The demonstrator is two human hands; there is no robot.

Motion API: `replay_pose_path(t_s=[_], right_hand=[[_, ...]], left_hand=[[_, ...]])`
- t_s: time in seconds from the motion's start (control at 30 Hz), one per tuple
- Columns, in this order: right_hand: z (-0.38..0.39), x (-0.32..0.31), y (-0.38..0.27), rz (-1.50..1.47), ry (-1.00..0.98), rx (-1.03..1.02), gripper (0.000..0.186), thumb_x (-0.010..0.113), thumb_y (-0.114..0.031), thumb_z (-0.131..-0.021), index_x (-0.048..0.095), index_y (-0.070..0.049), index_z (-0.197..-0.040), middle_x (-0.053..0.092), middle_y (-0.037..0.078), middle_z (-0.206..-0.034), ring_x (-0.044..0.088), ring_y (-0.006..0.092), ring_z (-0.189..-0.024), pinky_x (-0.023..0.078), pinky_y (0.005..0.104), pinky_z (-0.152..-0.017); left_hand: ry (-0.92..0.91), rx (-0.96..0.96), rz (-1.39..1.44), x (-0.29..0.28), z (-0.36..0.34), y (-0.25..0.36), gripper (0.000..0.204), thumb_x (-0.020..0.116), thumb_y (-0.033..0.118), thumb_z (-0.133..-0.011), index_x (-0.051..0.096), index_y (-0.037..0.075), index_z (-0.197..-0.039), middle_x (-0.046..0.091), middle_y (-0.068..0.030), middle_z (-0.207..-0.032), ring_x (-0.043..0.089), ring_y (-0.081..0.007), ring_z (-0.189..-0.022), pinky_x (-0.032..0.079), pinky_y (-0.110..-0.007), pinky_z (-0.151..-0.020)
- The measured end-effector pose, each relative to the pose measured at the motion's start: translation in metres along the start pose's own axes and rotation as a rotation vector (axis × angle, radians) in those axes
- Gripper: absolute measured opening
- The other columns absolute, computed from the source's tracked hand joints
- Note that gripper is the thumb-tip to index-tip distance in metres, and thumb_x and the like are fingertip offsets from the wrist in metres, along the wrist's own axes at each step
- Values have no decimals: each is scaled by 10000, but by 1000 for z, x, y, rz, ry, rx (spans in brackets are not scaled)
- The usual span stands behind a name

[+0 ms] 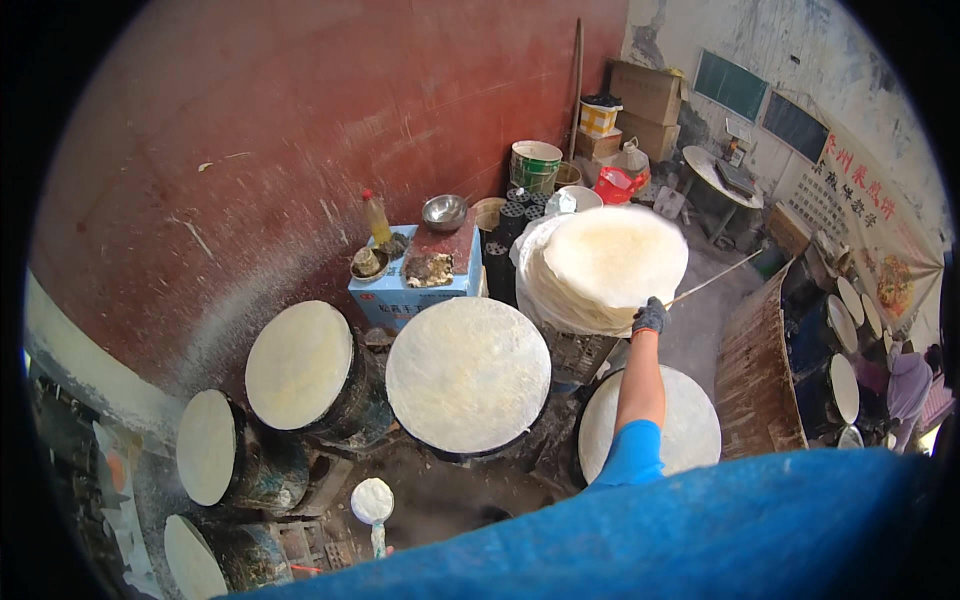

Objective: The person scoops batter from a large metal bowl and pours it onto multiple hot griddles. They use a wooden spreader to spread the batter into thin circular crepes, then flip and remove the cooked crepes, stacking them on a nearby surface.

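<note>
My right hand (650, 317), in a dark glove, is closed around a thin stick (715, 278) that points up and to the right. It is at the near edge of the top pancake (618, 255) on a tall stack (545, 285); whether it also pinches that edge I cannot tell. At the lower left, a ladle (373, 501) full of pale batter hangs above the floor. Only a sliver of my left hand (390, 551) shows beside its wrapped handle; blue fabric hides the rest. Between my hands lies a round griddle (468, 375) coated in pale batter.
More round griddles stand left (300, 365) and under my right arm (690, 420). A blue box (400, 303) carries a steel bowl (444, 212) and an oil bottle (377, 217). Behind are black briquettes (513, 215) and buckets (535, 165). A rusty panel (755, 360) rises right; another person (908, 383) is beyond.
</note>
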State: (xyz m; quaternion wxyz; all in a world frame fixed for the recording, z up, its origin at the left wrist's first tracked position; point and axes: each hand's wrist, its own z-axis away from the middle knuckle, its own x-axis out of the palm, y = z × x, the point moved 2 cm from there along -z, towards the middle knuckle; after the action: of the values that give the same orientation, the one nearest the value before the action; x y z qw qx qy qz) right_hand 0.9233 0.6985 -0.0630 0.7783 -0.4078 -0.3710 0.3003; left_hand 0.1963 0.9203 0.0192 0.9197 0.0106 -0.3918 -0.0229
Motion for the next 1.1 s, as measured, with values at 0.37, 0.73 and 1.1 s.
replay_pose_path(t_s=[0.37,0.73,1.1], right_hand=[[-10,-20,12,732,165,-290,446,731,-323,-664,647,52,-890,658,156,-765,612,263,-584,485,422,-543],[382,16,129,1084,-1282,-990,514,577,-414,-856,566,-24,-1190,662,185,-940,624,333,-794,486,401,-702],[936,-420,196,471,-3432,-975,264,651,-279,-793,652,-41,-907,630,164,-744,598,289,-623,444,378,-567]], left_hand=[[-15,113,109,-10,18,-18,208,441,289,-963,549,137,-872,345,32,-497,298,-84,-367,241,-254,-333],[-475,553,665,-115,94,-162,222,425,282,-970,574,118,-991,370,22,-519,325,-68,-387,289,-222,-321],[388,1916,737,-214,243,-502,452,559,86,-870,383,225,-1262,496,-68,-815,444,-100,-488,303,-180,-307]])
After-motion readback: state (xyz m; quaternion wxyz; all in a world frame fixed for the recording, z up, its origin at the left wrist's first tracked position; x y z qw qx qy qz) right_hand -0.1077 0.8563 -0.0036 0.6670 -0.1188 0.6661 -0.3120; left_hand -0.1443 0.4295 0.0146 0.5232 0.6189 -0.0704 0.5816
